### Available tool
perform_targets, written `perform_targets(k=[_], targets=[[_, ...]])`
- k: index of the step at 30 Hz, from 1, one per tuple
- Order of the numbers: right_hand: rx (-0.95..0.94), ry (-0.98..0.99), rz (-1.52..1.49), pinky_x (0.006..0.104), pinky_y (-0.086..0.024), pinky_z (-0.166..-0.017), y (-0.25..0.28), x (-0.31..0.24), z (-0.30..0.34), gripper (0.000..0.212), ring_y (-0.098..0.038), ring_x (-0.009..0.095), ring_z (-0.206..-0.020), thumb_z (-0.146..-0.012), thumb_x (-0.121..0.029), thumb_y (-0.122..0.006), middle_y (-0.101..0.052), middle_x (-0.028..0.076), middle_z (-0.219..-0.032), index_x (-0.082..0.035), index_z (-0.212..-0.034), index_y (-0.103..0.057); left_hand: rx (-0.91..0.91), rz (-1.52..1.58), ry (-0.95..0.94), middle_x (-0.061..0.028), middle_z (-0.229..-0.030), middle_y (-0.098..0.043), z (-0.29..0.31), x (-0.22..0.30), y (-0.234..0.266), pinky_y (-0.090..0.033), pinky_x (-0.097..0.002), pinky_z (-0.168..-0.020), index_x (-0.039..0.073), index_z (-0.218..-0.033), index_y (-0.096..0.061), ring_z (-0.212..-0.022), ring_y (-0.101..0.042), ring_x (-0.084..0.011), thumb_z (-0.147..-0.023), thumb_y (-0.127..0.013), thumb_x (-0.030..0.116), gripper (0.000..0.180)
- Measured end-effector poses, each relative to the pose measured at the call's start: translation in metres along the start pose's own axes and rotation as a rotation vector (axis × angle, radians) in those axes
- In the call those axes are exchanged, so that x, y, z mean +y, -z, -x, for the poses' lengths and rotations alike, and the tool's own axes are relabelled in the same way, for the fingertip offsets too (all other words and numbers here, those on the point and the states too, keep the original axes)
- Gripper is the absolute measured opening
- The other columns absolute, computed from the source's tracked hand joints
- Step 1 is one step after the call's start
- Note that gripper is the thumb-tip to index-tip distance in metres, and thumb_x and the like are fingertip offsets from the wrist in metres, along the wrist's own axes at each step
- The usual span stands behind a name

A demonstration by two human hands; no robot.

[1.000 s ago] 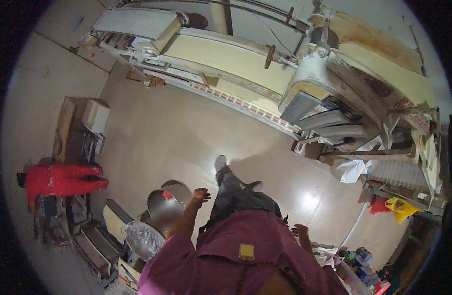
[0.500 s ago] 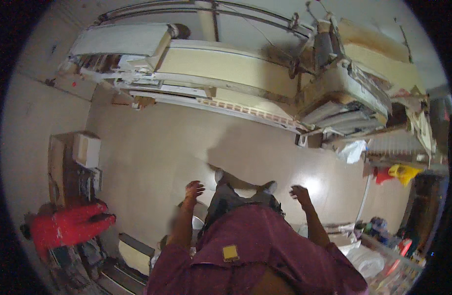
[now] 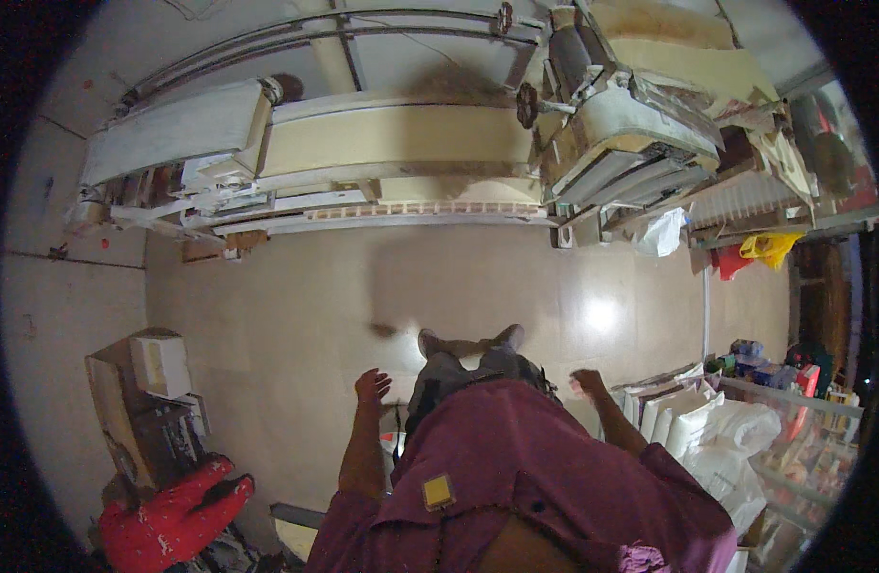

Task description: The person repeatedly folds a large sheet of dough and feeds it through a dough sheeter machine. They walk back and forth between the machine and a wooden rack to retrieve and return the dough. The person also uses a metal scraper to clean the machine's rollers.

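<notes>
My left hand (image 3: pixel 373 385) hangs beside my left thigh with its fingers loosely apart and nothing in it. On the other side my right hand (image 3: pixel 587 384) is held away from my hip, also bare, its fingers partly spread. Neither hand touches anything. Ahead of me stretches a long machine (image 3: pixel 401 134) with a cream bed, dark rails and a dark handwheel (image 3: pixel 526 105) near its right end. Closest to my right hand are white plastic-wrapped packs (image 3: pixel 683 411). My shoes (image 3: pixel 502 336) stand on the smooth beige floor (image 3: pixel 287 296).
A red cloth (image 3: pixel 177 520) is draped over things at the lower left, near a brown box (image 3: pixel 124 406) with a white container (image 3: pixel 162 367). A glass-sided case (image 3: pixel 812 449) stands at the right. White (image 3: pixel 661 232) and yellow (image 3: pixel 772 248) bags hang by the machine's right end.
My view has turned, so the machine now runs more level across it. My feet have shifted a little. Both hands still hang at my sides, holding nothing.
</notes>
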State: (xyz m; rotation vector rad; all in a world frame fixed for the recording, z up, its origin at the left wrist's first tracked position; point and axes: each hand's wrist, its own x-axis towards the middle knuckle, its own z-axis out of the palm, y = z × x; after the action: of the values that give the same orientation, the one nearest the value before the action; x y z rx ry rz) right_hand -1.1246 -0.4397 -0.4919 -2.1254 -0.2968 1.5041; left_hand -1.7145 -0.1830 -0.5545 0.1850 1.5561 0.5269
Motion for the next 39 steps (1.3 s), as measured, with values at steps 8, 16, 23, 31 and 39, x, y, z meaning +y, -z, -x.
perform_targets(k=[8,16,23,31,39], targets=[[0.030,-0.059,-0.164,0.0375,-0.054,-0.063,-0.010,-0.006,0.014,0.034,-0.066,0.022,-0.074,-0.092,-0.026,-0.059,-0.070,0.013,-0.089,-0.004,-0.117,-0.061,-0.213,-0.053,-0.082,-0.0131,-0.099,-0.068,0.029,0.022,-0.047,-0.054,-0.0358,-0.069,0.005,-0.117,-0.058,-0.082,-0.069,-0.0251,-0.092,-0.057,0.026,0.033],[-0.002,0.085,-0.096,0.0367,-0.055,-0.070,-0.045,-0.064,0.022,0.039,-0.066,0.022,-0.082,-0.093,-0.032,-0.059,-0.069,0.013,-0.097,-0.002,-0.117,-0.060,-0.143,-0.068,-0.076,-0.0143,-0.099,-0.068,0.031,0.029,-0.030,-0.054,-0.0372,-0.066,0.005,-0.117,-0.058,-0.080,-0.069,-0.0263,-0.091,-0.058,0.025,0.033],[-0.069,0.154,-0.173,0.0365,-0.056,-0.066,-0.022,-0.032,0.008,0.037,-0.067,0.020,-0.079,-0.091,-0.036,-0.061,-0.069,0.011,-0.093,-0.003,-0.108,-0.064,-0.187,-0.079,-0.071,-0.0172,-0.106,-0.066,0.008,-0.001,-0.014,-0.055,-0.0403,-0.071,0.003,-0.125,-0.054,-0.087,-0.068,-0.0315,-0.094,-0.055,0.027,0.039],[0.032,0.082,-0.206,0.0382,-0.057,-0.066,-0.024,0.014,0.021,0.038,-0.067,0.022,-0.076,-0.090,-0.037,-0.065,-0.070,0.012,-0.090,-0.004,-0.107,-0.065,-0.165,-0.135,-0.008,-0.0172,-0.104,-0.066,0.026,0.008,-0.031,-0.054,-0.0395,-0.070,0.002,-0.126,-0.053,-0.085,-0.068,-0.0311,-0.091,-0.057,0.026,0.043],[0.057,-0.009,-0.259,0.0368,-0.056,-0.062,-0.054,0.000,0.047,0.034,-0.069,0.022,-0.076,-0.091,-0.030,-0.064,-0.071,0.012,-0.093,-0.003,-0.112,-0.063,-0.195,-0.161,-0.076,-0.0144,-0.099,-0.067,0.019,0.027,-0.032,-0.054,-0.0376,-0.067,0.005,-0.118,-0.056,-0.084,-0.068,-0.0273,-0.092,-0.060,0.026,0.034]])
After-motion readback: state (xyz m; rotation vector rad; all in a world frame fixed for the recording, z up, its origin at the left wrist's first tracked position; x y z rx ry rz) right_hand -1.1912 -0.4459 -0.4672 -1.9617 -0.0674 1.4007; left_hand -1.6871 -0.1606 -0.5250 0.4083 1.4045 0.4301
